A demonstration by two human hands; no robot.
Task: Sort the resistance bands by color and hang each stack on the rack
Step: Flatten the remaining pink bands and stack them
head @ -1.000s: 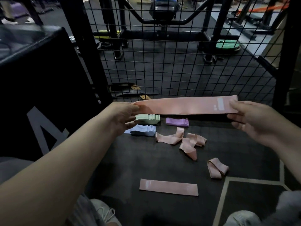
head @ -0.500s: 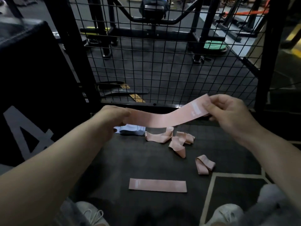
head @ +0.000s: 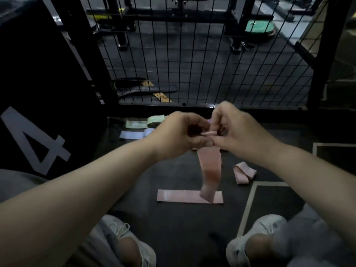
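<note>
Above the flat pink band (head: 173, 196) on the floor, the left hand (head: 179, 135) and right hand (head: 238, 132) pinch with curled fingers (head: 221, 130) both ends of the hanging pink band (head: 210, 170). I judge this is the folding step; next it needs laying squarely on that flat band.

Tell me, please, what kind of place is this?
Most likely a gym. Behind the black wire mesh panel stand exercise machine frames and a green pad. The floor is dark rubber matting, and pink resistance bands lie on it.
</note>
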